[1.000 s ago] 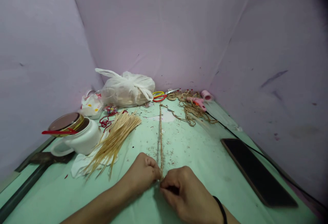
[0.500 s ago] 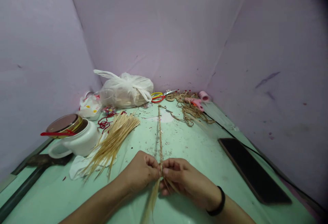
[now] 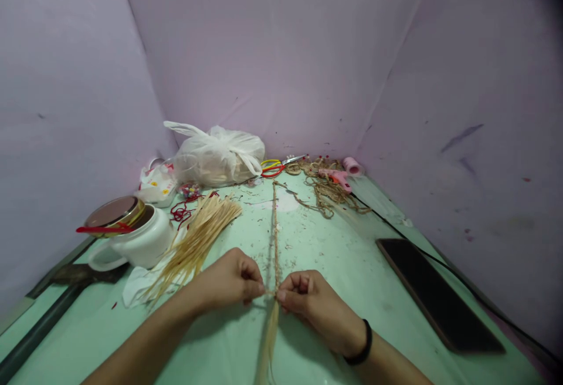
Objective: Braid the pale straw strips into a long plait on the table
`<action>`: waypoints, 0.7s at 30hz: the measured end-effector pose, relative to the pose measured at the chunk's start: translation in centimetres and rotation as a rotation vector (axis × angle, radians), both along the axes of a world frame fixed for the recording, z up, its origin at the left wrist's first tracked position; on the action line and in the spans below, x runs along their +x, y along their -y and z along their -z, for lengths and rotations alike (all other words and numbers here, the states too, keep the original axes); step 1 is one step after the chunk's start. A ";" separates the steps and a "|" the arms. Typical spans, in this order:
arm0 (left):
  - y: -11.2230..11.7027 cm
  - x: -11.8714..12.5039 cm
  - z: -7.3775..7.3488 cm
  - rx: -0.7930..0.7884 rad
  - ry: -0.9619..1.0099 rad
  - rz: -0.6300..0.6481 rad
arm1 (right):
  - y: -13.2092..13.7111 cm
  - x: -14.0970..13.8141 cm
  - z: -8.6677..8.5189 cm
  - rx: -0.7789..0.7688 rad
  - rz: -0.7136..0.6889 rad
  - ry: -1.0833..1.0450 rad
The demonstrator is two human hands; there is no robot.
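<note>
A thin braided cord (image 3: 276,244) of tan fibre runs straight toward me down the middle of the green table. My right hand (image 3: 317,308), a black band on its wrist, pinches the near end of the braid between thumb and forefinger. To the left of the braid, my left hand (image 3: 233,279) is closed on a fibre strand (image 3: 269,293) drawn out sideways from it. Below my fingers the loose, unbraided fibres (image 3: 270,338) hang toward the table's front edge. A bundle of dry raffia-like fibres (image 3: 197,244) lies beyond my left forearm.
At left are a white mug (image 3: 145,241) with a round lid (image 3: 115,215) and a hammer (image 3: 48,314). A tied plastic bag (image 3: 217,159), scissors (image 3: 281,165), a pink glue gun (image 3: 336,178) and tangled twine (image 3: 329,194) lie at the back. A phone (image 3: 435,291) rests at right.
My left hand has moved left, away from the braid, pulling a strand out sideways. My right hand stays at the braid; the strands that splayed under it no longer show there.
</note>
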State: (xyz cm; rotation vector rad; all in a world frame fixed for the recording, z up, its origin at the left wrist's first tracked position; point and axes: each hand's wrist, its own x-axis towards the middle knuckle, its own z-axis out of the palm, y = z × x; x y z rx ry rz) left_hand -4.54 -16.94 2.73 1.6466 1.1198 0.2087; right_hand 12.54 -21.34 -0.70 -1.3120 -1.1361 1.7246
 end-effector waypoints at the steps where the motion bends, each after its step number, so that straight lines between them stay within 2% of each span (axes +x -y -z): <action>1: -0.6 -0.6 -0.2 0.003 -0.004 -0.019 | 0.0 -0.1 0.0 0.002 0.000 -0.011; 3: -1.8 -1.8 -0.7 0.030 -0.017 -0.154 | 0.0 -0.2 0.1 -0.003 0.001 -0.024; 6: -3.0 -3.0 -1.1 0.096 0.032 -0.480 | -0.1 -0.5 0.1 -0.021 0.010 -0.012; 8: -2.9 -2.8 -1.4 0.083 0.084 -0.585 | 0.0 -0.6 0.1 -0.018 0.016 -0.010; 10: -1.8 -1.9 -1.5 -0.014 0.093 -0.505 | 0.0 -0.6 0.2 -0.001 0.016 -0.016; 14: 1.0 1.0 -0.8 -0.146 0.031 -0.174 | -0.1 -0.6 0.9 0.061 0.003 -0.016; 17: 2.0 2.1 0.4 -0.164 -0.027 -0.156 | -0.2 -0.7 1.5 0.107 -0.011 -0.015; 21: 1.7 2.0 1.9 0.056 -0.114 -0.187 | -0.1 -0.9 1.8 0.134 -0.016 0.027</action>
